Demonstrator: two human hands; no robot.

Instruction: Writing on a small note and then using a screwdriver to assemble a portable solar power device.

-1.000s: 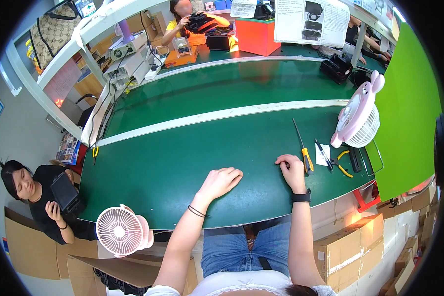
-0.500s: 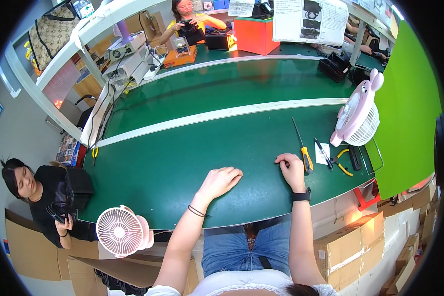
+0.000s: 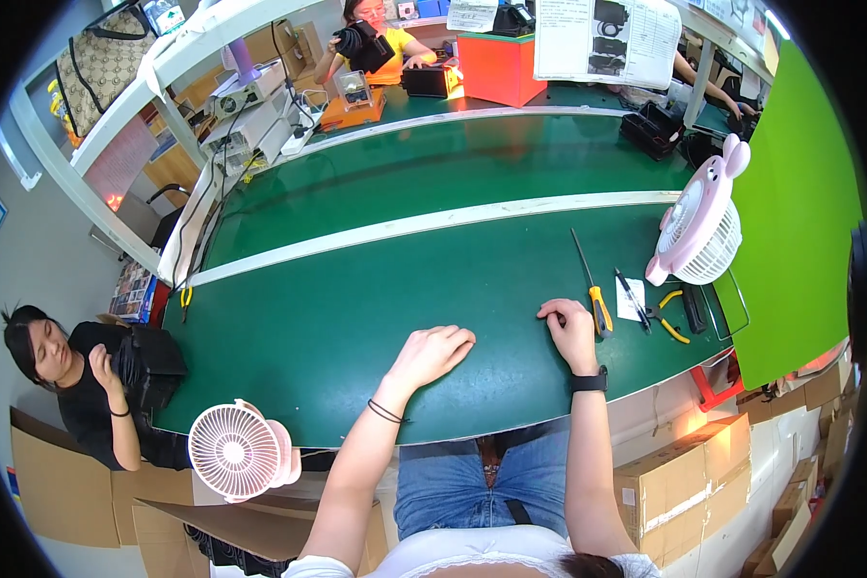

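My left hand rests on the green tabletop, fingers curled together, with nothing showing in it. To its right, my right hand lies loosely fisted on the same surface, also with no object visible. Just beside that hand is a screwdriver with a yellow and black handle, its shaft pointing away from me. Further right are a black pen on a white paper slip, yellow-handled pliers and a small black object.
A pink-and-white animal-shaped fan stands at the right by a green panel. Another pink fan sits at the near left edge. Yellow-handled pliers lie at the far left. Co-workers sit left and across; cardboard boxes stand below.
My hands have stayed put. The co-worker at left has raised a hand and no longer holds up the dark cable. Across the table, the other co-worker has lifted a black item.
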